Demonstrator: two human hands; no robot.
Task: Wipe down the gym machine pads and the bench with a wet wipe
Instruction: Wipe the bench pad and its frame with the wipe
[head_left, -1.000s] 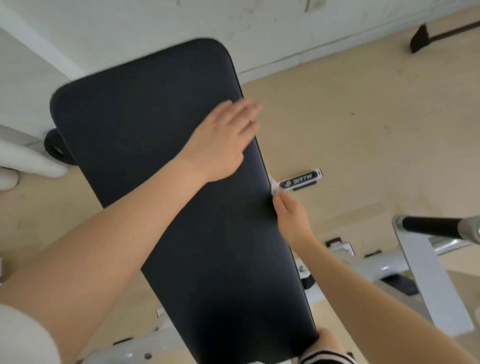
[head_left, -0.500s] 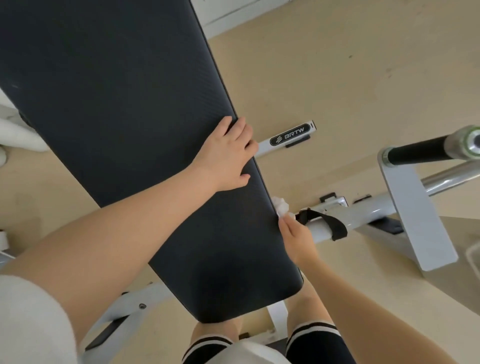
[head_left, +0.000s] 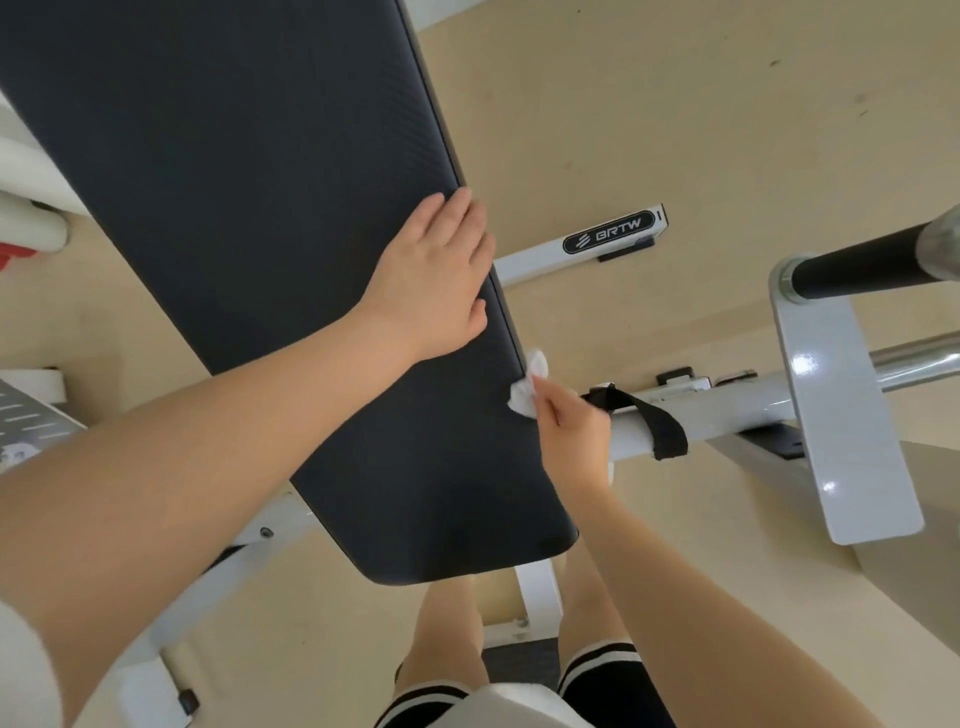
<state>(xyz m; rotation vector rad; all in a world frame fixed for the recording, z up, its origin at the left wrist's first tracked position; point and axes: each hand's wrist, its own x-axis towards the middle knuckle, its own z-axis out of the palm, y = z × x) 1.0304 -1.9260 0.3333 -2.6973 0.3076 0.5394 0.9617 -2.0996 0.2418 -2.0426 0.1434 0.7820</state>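
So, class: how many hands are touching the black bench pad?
2. The left hand rests flat on the bench pad near its right edge; the right hand presses a white wet wipe against that edge, nearer the person.

Bright, soft, even daylight. Faint shadows on the floor (head_left: 675, 104). Small glare spots on the white metal plate (head_left: 836, 415), right. Wide-angle bending toward the edges; slightly soft focus.

The bench pad (head_left: 234, 234) runs off the top edge — right hand (head_left: 571, 436) hides most of the wipe (head_left: 524, 397).
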